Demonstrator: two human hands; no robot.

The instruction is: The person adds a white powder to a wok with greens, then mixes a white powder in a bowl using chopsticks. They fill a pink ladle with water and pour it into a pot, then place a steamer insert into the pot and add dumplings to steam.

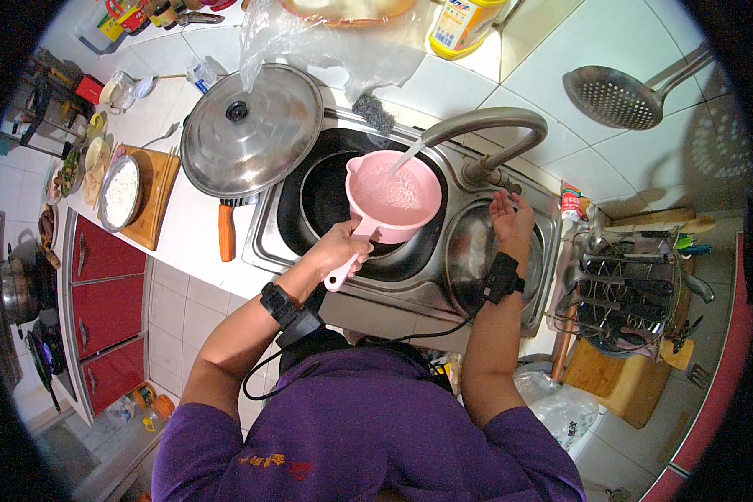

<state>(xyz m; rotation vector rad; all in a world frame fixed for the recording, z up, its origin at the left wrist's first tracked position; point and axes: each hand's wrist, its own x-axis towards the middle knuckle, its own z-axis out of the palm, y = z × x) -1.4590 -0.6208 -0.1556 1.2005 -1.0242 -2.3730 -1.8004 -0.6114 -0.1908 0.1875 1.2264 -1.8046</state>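
Observation:
My left hand (pixel 342 252) grips the handle of a pink plastic water ladle (pixel 393 216). Water runs from the curved metal faucet (pixel 486 119) into the ladle, and the water inside is churning. Below the ladle is the left basin of a stainless steel sink (pixel 263 245), with a dark round pan (pixel 317 188) partly hidden in it. My right hand (pixel 512 219) is by the faucet's base, palm up, fingers extended and holding nothing; whether its fingertips touch the faucet lever is unclear. Under my right forearm, a round metal lid (pixel 467 251) covers much of the right basin.
A large domed lid (pixel 270 138) leans over the sink's left edge, beside an orange-handled knife (pixel 226 232). Further left, a bowl of white food (pixel 120 191) stands on a wooden board (pixel 154 207). At right are a utensil rack (pixel 627 282) and a hanging skimmer (pixel 615 97).

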